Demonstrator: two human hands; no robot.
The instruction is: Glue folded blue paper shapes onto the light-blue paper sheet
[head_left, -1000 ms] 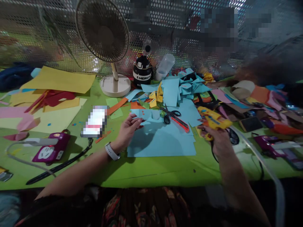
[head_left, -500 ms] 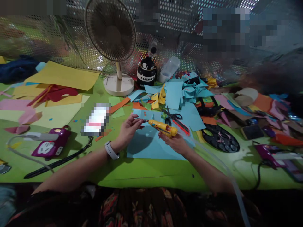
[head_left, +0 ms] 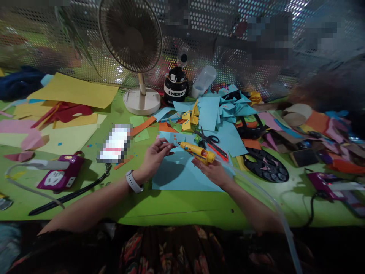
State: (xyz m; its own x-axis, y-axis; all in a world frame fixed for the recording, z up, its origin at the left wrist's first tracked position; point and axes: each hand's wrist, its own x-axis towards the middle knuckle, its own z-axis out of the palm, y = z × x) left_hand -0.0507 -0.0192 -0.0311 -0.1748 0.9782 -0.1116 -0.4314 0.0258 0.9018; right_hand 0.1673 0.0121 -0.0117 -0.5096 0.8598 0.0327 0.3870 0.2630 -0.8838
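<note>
My right hand is wrapped round a yellow pen-shaped tool with a thin metal tip pointing left. Close to that tip, the fingers of my left hand are pinched together; whatever they hold is too small to make out. Both hands are over a light blue paper sheet lying on the green table. Just behind the tool lie black and red scissors. A translucent tube runs past my right forearm towards the front edge.
A fan and a black jar stand at the back. Blue paper scraps are heaped behind my hands. A phone and a purple device lie left; a black palette-shaped tray lies right.
The camera view has shifted slightly. The tool's tip and my left fingertips look marginally farther apart; both hands otherwise keep their places and grips.
</note>
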